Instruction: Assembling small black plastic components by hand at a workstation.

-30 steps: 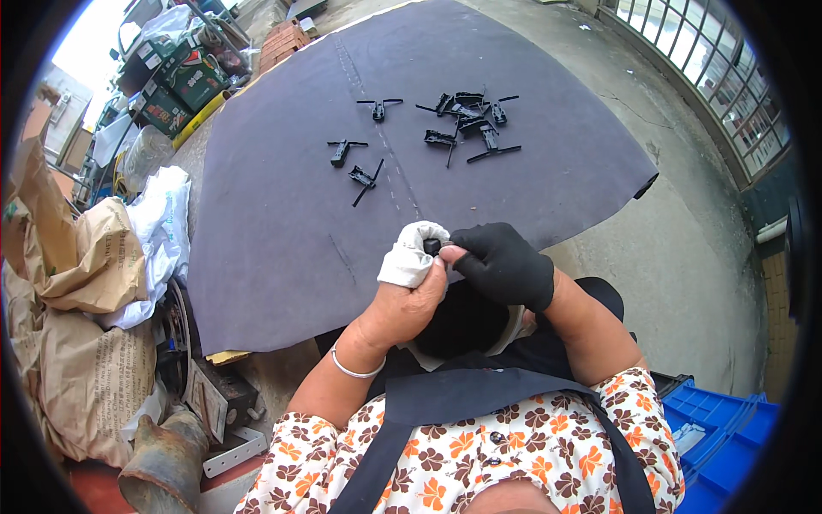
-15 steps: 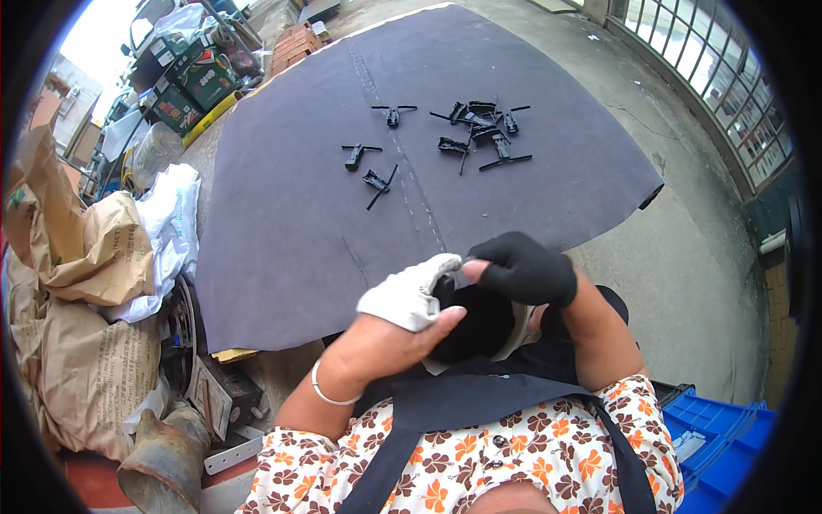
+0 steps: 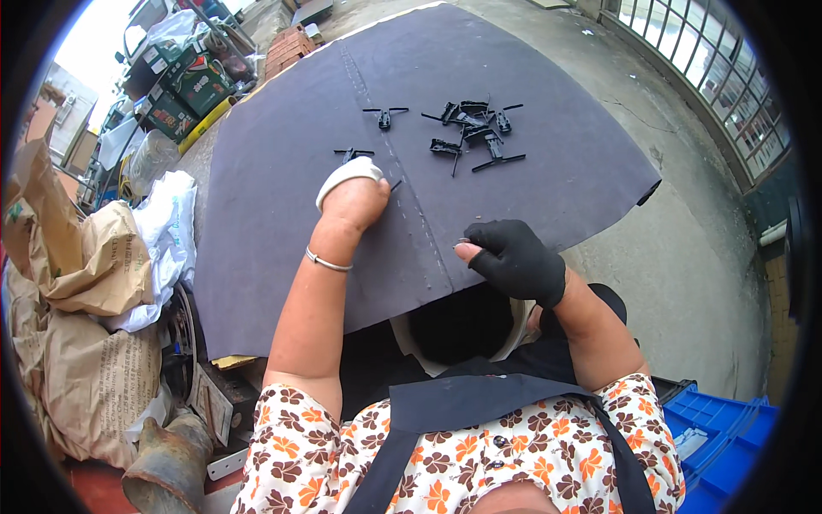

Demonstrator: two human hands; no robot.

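Note:
My left hand point(image 3: 355, 195), in a white glove, is stretched out over the left part of the table, its fingers hidden behind its back. Just beyond it a small black plastic part with thin arms point(image 3: 351, 155) pokes out, and a thin black rod end point(image 3: 395, 185) shows at its right side. Over the near edge, my right hand point(image 3: 521, 261) wears a black glove with a bare thumb tip. Its thumb and forefinger are pinched together on something small that I cannot make out. More black plastic parts lie farther off: a lone one point(image 3: 384, 118) and a cluster point(image 3: 476, 128).
A dark grey sheet covers the table point(image 3: 531, 68). Below its near edge, between my legs, sits a round container with a pale rim point(image 3: 409, 344). Paper sacks point(image 3: 98, 368) and a rusty metal pipe piece point(image 3: 171, 463) stand left; a blue crate point(image 3: 719, 441) is at lower right.
My left hand has left the right hand and reached forward and left, onto the table over one of the black parts. The right hand stays near the edge, pinched.

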